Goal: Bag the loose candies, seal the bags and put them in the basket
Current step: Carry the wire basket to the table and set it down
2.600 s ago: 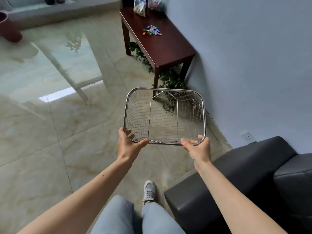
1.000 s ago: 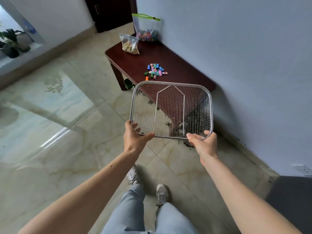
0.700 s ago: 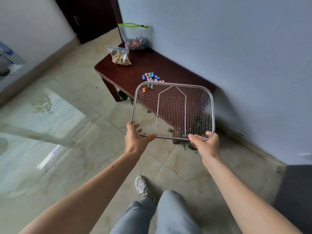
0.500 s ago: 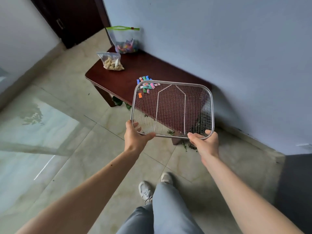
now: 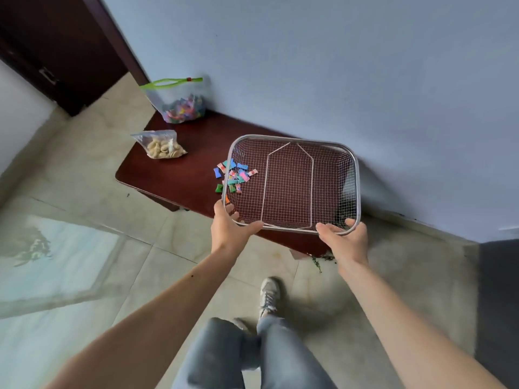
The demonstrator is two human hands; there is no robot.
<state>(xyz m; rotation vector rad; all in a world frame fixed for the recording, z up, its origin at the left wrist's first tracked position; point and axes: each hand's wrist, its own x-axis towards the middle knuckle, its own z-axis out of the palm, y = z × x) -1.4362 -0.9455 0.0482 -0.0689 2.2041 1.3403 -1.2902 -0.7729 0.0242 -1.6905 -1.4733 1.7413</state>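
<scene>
Both hands, left hand (image 5: 229, 230) and right hand (image 5: 346, 238), clamp the rectangular wire-mesh basket (image 5: 354, 175) by its near rim, centre frame. Set it on bare dark wood table (image 5: 182, 178), clear of the loose coloured candies (image 5: 233, 175).

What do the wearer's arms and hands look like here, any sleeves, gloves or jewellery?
Both forearms are bare up to the frame edge: no sleeves in view. The left hand and right hand wear no gloves, and no rings, watch or bracelet show. Nails look short and unpainted. A small dark spot marks the left forearm. Below, blue-grey jeans and a light lace-up sneaker.
</scene>
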